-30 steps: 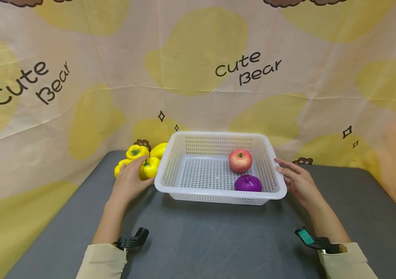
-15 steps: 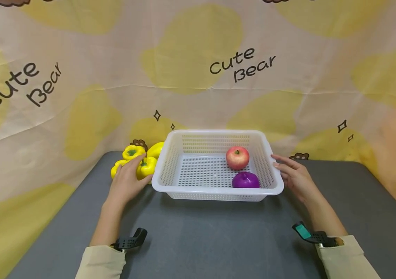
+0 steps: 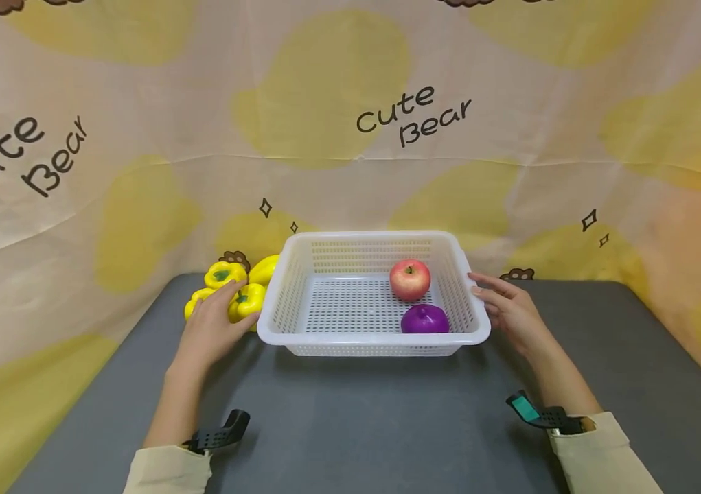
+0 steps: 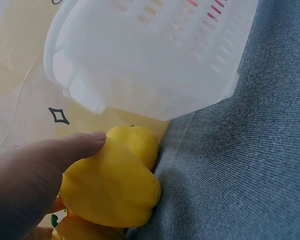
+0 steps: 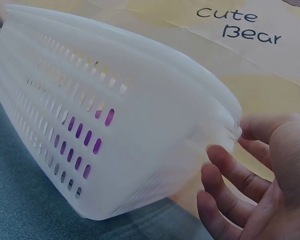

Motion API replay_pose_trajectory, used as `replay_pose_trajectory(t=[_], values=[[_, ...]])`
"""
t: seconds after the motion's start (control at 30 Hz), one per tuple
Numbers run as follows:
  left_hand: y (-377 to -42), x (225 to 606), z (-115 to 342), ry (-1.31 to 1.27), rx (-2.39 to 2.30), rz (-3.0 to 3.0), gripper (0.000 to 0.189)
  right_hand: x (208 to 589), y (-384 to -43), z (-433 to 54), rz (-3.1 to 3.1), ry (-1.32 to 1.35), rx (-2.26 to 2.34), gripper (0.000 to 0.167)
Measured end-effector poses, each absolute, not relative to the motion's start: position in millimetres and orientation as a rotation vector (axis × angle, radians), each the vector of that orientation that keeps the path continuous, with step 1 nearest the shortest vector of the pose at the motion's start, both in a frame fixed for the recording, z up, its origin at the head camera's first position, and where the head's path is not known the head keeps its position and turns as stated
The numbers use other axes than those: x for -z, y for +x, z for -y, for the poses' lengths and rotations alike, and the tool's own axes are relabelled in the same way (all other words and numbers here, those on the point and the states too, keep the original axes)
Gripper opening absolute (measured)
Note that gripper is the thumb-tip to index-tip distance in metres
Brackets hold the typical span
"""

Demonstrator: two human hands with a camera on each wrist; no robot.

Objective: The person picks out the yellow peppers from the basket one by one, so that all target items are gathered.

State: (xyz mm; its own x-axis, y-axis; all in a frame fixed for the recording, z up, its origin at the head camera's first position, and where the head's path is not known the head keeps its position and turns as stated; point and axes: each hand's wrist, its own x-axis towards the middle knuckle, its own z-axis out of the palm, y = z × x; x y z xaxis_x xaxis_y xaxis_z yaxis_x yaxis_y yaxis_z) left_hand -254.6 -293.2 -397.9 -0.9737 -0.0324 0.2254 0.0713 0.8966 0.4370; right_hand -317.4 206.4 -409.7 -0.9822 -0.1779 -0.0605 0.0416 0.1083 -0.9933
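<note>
In the head view my left hand (image 3: 211, 329) reaches over the yellow bell peppers left of the basket. Its thumb lies along the top of one bell pepper (image 4: 110, 187) in the left wrist view, with fingertips showing on the pepper's other side. My right hand (image 3: 513, 315) holds the right end of a white perforated plastic basket (image 3: 375, 339), fingers at the rim and against the outer wall. Inside the basket's right half sit a red apple (image 3: 410, 280) and, in front of it, a shiny purple onion (image 3: 425, 320).
More yellow bell peppers (image 3: 225, 274) and a smooth, elongated yellow piece (image 3: 264, 269) crowd the basket's left side. A patterned cloth (image 3: 325, 103) hangs behind the grey table (image 3: 375, 425). Each wrist wears a black strap (image 3: 220, 436).
The whole scene has slid left in the head view as the camera turned. Hands, basket, fruit and peppers keep their places relative to one another.
</note>
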Motion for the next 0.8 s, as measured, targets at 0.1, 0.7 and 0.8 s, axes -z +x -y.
replay_pose_trajectory(t=[0.1, 0.7, 0.8], values=[[-254, 397, 294, -0.033, 0.667, 2.828, 0.069, 408, -317, -205, -2.257, -0.126, 1.950, 0.057], [-254, 376, 296, -0.033, 0.666, 2.835, 0.070, 387, -310, -205, -2.584, -0.187, 1.600, 0.056], [-253, 373, 295, -0.027, 0.667, 2.850, 0.070, 386, -309, -205, -2.623, -0.222, 1.554, 0.055]])
